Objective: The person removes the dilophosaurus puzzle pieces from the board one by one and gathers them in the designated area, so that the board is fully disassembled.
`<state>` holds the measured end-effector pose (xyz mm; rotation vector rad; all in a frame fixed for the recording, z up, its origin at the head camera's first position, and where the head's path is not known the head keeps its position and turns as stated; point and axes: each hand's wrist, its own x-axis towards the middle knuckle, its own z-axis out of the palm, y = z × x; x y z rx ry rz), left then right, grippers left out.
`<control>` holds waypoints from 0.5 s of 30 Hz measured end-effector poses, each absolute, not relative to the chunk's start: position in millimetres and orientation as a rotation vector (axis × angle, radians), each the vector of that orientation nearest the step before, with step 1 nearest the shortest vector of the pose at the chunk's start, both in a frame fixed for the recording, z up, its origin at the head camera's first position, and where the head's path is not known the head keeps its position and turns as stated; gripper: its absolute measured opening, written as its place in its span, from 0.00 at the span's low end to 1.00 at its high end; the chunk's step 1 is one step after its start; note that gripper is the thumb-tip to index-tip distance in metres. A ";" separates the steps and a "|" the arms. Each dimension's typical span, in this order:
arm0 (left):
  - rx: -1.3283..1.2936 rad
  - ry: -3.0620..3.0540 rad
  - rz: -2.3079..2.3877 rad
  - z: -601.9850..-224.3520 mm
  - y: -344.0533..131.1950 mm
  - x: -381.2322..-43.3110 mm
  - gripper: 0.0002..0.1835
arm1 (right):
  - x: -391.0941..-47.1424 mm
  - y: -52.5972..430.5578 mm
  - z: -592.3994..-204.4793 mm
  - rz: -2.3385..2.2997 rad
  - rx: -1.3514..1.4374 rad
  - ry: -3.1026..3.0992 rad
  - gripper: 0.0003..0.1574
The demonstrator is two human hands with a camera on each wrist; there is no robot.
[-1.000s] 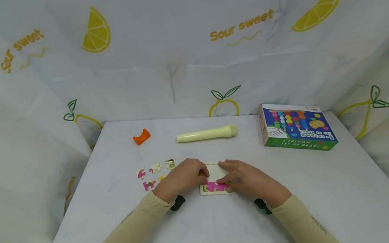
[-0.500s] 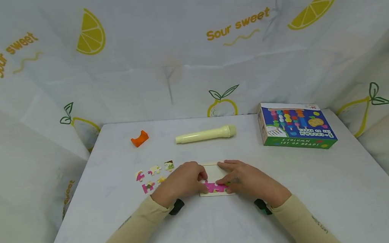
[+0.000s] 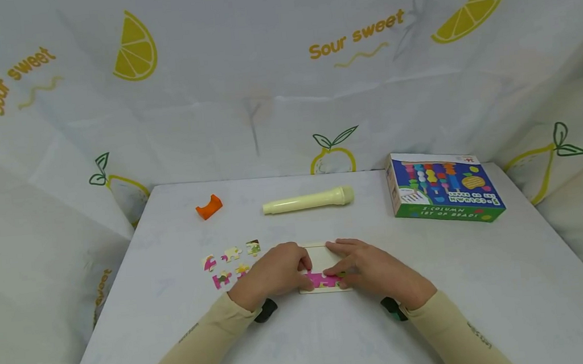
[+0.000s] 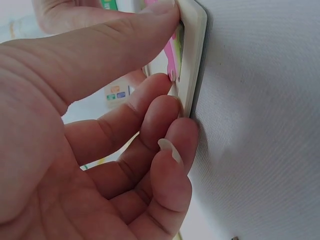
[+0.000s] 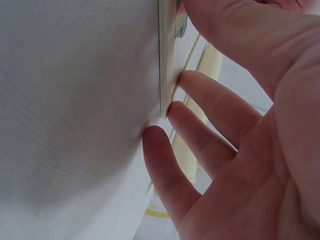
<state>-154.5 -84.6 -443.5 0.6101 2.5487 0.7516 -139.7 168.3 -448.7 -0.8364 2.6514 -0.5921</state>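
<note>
A small light-coloured puzzle tray (image 3: 323, 255) lies on the white table between the hands. Joined pink-and-green puzzle pieces (image 3: 322, 280) fill its near part; the far part is bare. My left hand (image 3: 274, 269) is at the tray's left side, its thumb over the pieces and its curled index fingertip against the pink piece's (image 4: 171, 62) edge. My right hand (image 3: 375, 267) rests over the tray's right side, thumb and a finger on the pieces, other fairly straight fingers touching the rim (image 5: 166, 75). Both hands partly hide the pieces.
Several loose puzzle pieces (image 3: 222, 279) lie left of the left hand. Farther back are an orange curved block (image 3: 209, 207), a pale yellow toy microphone (image 3: 308, 201) and a blue-and-green bead-set box (image 3: 445, 187). A white printed curtain (image 3: 204, 120) hangs behind the table.
My left thumb has moved slightly nearer to me, onto the left end of the joined pieces. The right hand has stayed on the tray. The head view has shifted slightly.
</note>
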 end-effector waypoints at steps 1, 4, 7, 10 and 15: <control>0.607 2.548 0.752 -443.6 -84.3 -154.5 0.11 | -139.7 168.3 -448.5 -0.594 -0.836 2.650 0.21; 0.592 2.543 0.757 -443.9 -83.6 -154.5 0.11 | -139.9 168.3 -447.8 -0.597 -0.839 2.647 0.21; 0.581 2.540 0.762 -443.8 -83.4 -154.2 0.12 | -139.8 168.4 -448.2 -0.601 -0.841 2.645 0.21; 0.579 2.542 0.766 -443.4 -83.5 -153.9 0.12 | -139.8 168.4 -449.3 -0.610 -0.832 2.644 0.21; 0.587 2.544 0.782 -443.3 -84.0 -154.0 0.13 | -140.5 168.4 -450.8 -0.614 -0.819 2.646 0.22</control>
